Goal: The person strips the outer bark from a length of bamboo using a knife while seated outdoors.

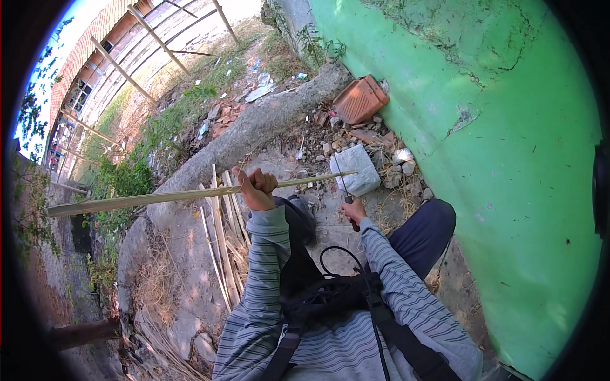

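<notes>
Bright green wall [508, 209] filled the right side of the head view, while a house with a tiled roof [95, 38] and some slanting poles [143, 28] stood at the upper left. Rough ground [184, 279] lay beneath, with a rounded concrete ledge [248, 133] running diagonally above the centre and an orange-brown tile [361, 100] leaning near the wall. Across the left and centre stretched a long pale strip [146, 200] — its broad end near the left edge, its thin end over a whitish block [363, 181] just right of centre. The left hand [257, 188] had its fingers curled closed around that strip. Right of centre, the right hand [356, 211] gripped a knife [349, 200] by its dark handle, the blade crossing the strip by the block — whether they touched, I could not tell. More strips [219, 244] lay below the left hand.
</notes>
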Available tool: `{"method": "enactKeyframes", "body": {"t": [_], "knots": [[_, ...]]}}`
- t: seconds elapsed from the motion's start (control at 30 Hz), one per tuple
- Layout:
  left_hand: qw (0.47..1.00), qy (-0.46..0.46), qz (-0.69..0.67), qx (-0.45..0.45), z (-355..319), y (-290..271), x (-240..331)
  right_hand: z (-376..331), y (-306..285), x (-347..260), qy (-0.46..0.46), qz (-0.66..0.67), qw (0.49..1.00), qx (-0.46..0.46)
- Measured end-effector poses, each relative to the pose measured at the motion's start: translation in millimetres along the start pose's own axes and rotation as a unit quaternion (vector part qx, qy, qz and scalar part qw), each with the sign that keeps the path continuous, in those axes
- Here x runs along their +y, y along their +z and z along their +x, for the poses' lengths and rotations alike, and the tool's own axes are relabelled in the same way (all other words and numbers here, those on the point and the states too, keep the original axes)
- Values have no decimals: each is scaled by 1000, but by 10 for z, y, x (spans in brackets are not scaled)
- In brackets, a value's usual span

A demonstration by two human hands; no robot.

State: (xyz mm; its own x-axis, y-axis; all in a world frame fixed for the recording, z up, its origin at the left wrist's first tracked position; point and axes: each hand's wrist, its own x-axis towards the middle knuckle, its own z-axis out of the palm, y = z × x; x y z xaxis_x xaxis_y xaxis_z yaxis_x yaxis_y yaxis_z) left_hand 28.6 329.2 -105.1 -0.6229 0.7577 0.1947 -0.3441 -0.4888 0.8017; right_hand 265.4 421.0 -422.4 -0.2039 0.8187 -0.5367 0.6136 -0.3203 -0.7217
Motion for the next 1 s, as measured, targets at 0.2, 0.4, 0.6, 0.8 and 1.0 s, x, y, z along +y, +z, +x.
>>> {"method": "enactKeyframes", "body": {"t": [0.2,0.4,0.6,0.8,1.0], "knots": [[1000,13,14,5,-107,-20,19,-332,47,-348,141,472,820,-290],[1000,11,6,-6,-85,106,-22,-405,66,-279,-69,54,994,60],[1000,16,17,8,-141,-90,5,-682,102,-779,-245,-30,967,66],[1000,8,-3,-12,-108,48,-70,-123,-5,97,12,20,999,23],[1000,17,10,12,-129,-75,8,-287,71,-88,125,377,890,-224]]}}
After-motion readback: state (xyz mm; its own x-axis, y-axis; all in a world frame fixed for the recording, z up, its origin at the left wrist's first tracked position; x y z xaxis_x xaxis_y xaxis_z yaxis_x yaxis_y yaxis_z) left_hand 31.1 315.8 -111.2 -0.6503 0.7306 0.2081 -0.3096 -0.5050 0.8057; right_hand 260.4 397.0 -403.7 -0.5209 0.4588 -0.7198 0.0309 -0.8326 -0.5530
